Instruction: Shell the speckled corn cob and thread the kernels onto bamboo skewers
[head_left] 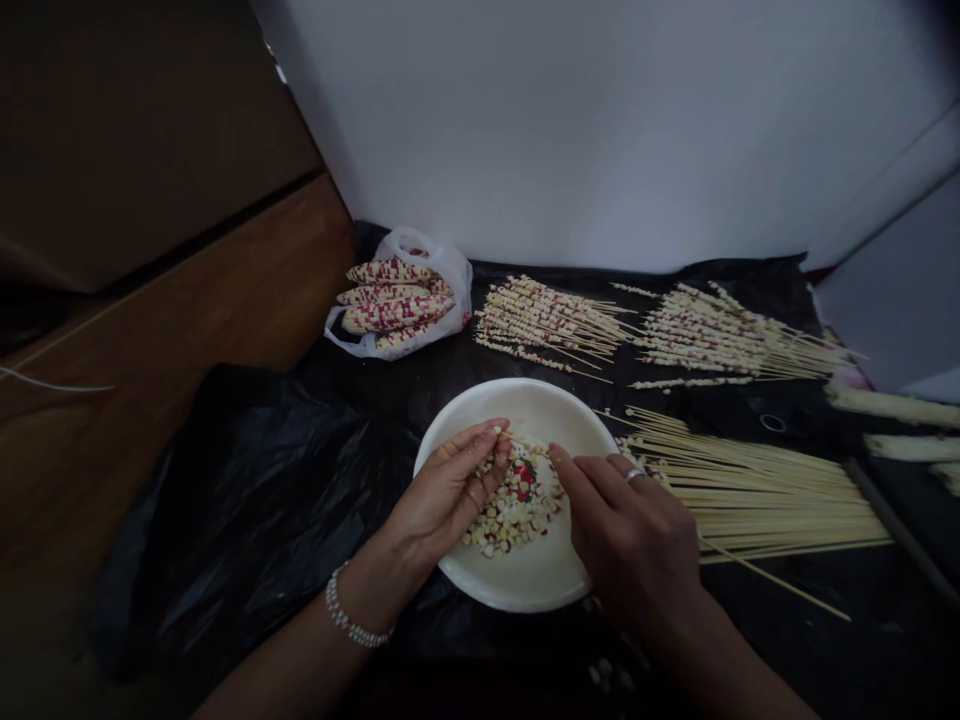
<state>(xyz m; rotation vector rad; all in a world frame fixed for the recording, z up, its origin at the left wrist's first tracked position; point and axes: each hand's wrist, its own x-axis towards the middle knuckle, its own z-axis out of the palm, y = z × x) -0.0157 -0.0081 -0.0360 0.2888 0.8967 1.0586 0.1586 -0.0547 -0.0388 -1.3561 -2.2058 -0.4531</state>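
Note:
Above a white bowl (517, 592), my left hand (457, 480) is closed in a pinch on a pale corn kernel (498, 430). My right hand (634, 520), with a ring on one finger, grips a thin wooden skewer (780, 582). The skewer's tip end reaches the left fingertips, and its rear end sticks out to the lower right behind the right hand. Several kernels appear to sit on the skewer between the hands, though the fingers partly hide them. Loose cream and purple corn kernels (499, 525) lie in the bowl, over a red and green printed pattern.
A white plastic bag (454, 275) holds several speckled corn cobs (394, 310). Two piles of kernel-threaded skewers (544, 320) (705, 335) lie by the wall. Bare skewers (772, 490) are right of the bowl, with stripped cobs (900, 408) beyond. Black plastic sheeting (292, 480) lies underneath.

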